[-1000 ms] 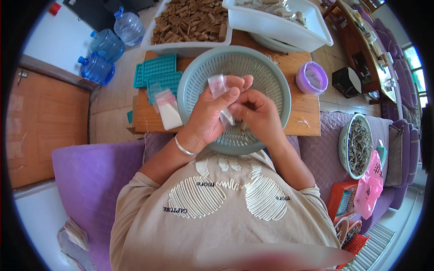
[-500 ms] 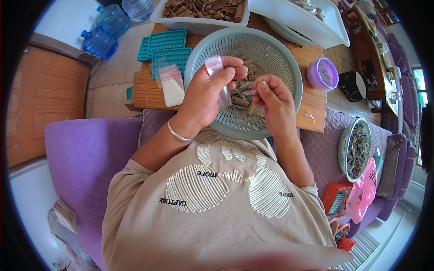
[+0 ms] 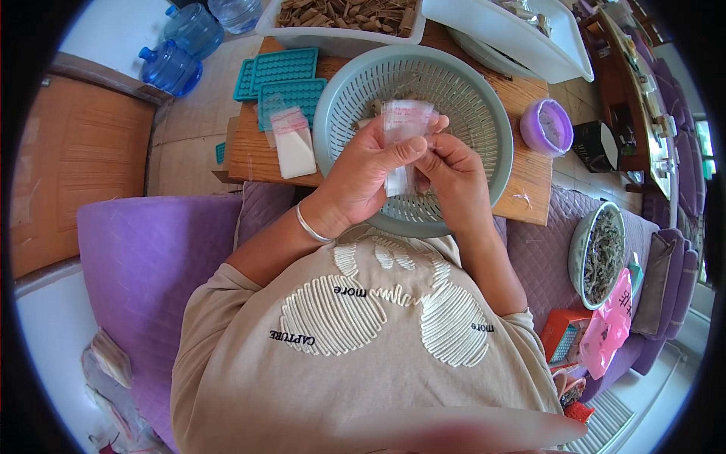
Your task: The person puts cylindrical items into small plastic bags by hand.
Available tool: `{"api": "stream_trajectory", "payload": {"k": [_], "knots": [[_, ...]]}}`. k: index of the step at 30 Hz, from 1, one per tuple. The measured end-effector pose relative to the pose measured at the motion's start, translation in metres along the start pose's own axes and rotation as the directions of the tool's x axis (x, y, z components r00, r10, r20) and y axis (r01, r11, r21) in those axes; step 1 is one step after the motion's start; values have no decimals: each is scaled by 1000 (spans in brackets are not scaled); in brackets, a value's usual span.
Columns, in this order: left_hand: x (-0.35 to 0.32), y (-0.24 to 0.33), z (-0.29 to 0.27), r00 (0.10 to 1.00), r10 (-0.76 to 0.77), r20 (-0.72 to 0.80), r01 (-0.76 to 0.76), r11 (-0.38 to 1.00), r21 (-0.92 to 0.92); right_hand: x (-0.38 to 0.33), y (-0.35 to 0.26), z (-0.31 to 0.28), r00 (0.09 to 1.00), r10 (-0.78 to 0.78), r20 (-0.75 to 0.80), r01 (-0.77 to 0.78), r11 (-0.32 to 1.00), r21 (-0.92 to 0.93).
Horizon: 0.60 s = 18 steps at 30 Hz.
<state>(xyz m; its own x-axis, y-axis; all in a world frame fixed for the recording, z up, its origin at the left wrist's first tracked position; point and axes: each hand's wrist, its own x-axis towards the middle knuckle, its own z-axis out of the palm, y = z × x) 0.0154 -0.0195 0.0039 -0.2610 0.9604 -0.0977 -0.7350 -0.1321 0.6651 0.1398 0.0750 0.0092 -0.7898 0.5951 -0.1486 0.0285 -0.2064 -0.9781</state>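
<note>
My left hand [image 3: 361, 172] is closed on small clear plastic bags [image 3: 402, 130] with pink-red printed strips at their top, the thumb lying across the front. My right hand [image 3: 458, 172] is pinched at the bags' right edge; whether it grips a bag or something smaller is hidden by the fingers. Both hands are over a round grey-green plastic colander [image 3: 495, 125], which holds loose dry bits mostly covered by my hands. On the table left of the colander lies another pack of bags [image 3: 295, 151] with a white sheet in it.
Teal moulded trays [image 3: 291, 98] lie on the wooden table [image 3: 249, 155]. Behind stand a white tub [image 3: 340, 38] of brown pieces and a tilted white bin [image 3: 522, 45]. To the right are a purple bucket [image 3: 546, 127] and a basin [image 3: 578, 257] of dry greyish material on the couch.
My right hand has come left to the bags and now touches their edge. The bags have turned to face me more flatly and shifted right.
</note>
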Motion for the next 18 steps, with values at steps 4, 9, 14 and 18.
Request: {"api": "stream_trajectory", "payload": {"k": [4,9,14,18], "knots": [[-4,3,-1,999,-49,-23,48,997,-61,1,8,-11,993,50,104,-68,982,175],[-1,-6,-4,994,104,-45,-103,994,28,-2,4,-6,995,87,48,-97,963,250],[-1,-5,-1,985,166,-35,-144,925,351,-1,0,0,1000,-1,30,-5,979,205],[0,-3,-3,969,247,11,-219,841,495,2,3,-6,993,-26,-116,25,1000,-8]]}}
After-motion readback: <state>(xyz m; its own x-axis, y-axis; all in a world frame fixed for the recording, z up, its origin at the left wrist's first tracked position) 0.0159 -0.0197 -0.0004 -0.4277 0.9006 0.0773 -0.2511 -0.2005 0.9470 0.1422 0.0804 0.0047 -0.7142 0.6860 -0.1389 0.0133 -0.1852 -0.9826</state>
